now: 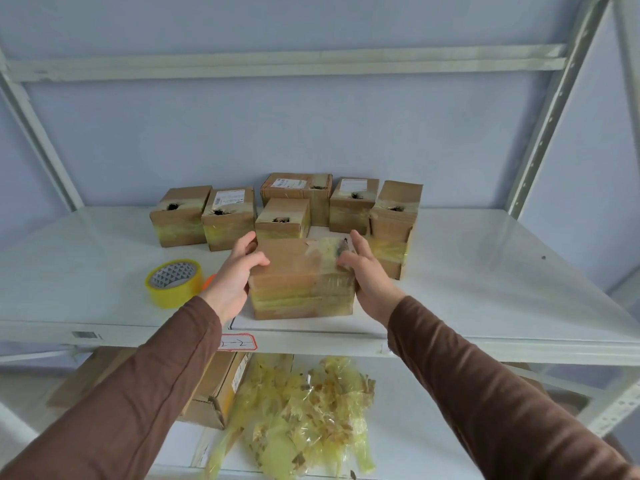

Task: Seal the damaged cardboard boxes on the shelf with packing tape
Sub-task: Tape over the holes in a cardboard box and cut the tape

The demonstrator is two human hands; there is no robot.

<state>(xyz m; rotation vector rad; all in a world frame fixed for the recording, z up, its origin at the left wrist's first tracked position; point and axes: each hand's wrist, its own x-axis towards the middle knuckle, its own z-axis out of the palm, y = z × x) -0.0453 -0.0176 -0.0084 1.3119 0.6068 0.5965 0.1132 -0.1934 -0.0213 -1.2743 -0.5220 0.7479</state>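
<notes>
Box [298,271], taped brown cardboard w/ torn top corner, sits at front edge of white metal shelf [485,265]; left hand [235,271] and right hand [363,268] grasp its sides. Behind: six small holed boxes [228,220], touching or just beside each other. Below: heap of crumpled yellowish tape scraps [304,410]. Left: glossy yellow tape roll [174,283], well apart from box.

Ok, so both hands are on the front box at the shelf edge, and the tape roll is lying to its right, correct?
Not quite. The head view shows the tape roll lying to the left of the front box, beside the left hand. The rest holds: the left hand and right hand grip the box near the shelf edge.
</notes>
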